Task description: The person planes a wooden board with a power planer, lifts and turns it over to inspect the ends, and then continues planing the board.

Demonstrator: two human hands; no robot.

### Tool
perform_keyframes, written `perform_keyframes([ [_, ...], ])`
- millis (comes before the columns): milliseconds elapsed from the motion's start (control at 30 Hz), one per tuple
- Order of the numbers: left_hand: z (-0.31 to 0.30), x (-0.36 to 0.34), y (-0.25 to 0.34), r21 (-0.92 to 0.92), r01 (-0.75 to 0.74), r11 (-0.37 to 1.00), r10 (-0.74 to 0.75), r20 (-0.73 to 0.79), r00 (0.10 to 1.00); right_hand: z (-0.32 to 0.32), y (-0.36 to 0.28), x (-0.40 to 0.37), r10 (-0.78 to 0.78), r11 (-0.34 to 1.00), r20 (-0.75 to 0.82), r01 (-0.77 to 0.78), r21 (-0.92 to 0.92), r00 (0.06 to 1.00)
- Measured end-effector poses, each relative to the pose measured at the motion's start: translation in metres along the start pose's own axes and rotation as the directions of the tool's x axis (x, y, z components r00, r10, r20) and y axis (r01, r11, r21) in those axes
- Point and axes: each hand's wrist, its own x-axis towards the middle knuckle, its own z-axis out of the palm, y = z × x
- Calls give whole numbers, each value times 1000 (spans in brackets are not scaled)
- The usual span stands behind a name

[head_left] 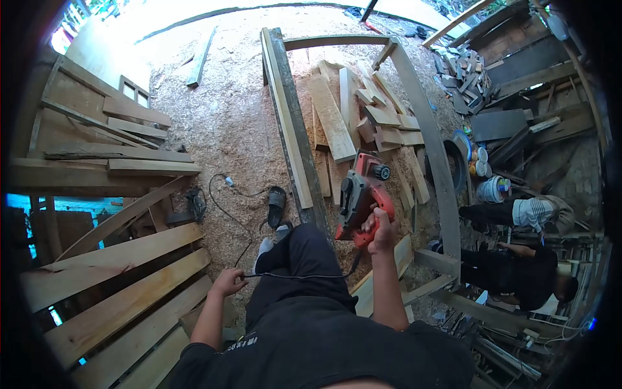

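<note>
A red and black power planer (363,198) is held up by its handle in my right hand (382,232), whose fingers are wrapped round the grip. Its black cord (301,277) runs from the tool across my lap to my left hand (229,282), which is closed on it. Just left of the planer, a long pale wood strip (285,120) lies along a dark beam of the wooden frame (418,97). Beyond the tool, cut boards (330,117) lie in a loose pile within that frame.
Long planks (116,266) lean at the left. A black sandal (276,204) and a cable are on the sawdust-covered ground. At the right are a tyre (455,167), a white bucket (492,189), scrap wood and two other people (518,275).
</note>
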Motion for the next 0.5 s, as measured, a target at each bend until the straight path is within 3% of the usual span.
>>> perform_keyframes([
  [233,-31,-19,-1,43,-45,998,51,-155,987,8,-27,-13,-10,1000,-5,10,7,1000],
  [400,-43,-39,-14,-4,70,998,-70,-199,978,17,-47,-23,-63,998,42,63,13,997],
  [500,-41,-48,-33,45,81,996,-69,-225,972,17,-59,-31,-92,996,49,92,6,995],
])
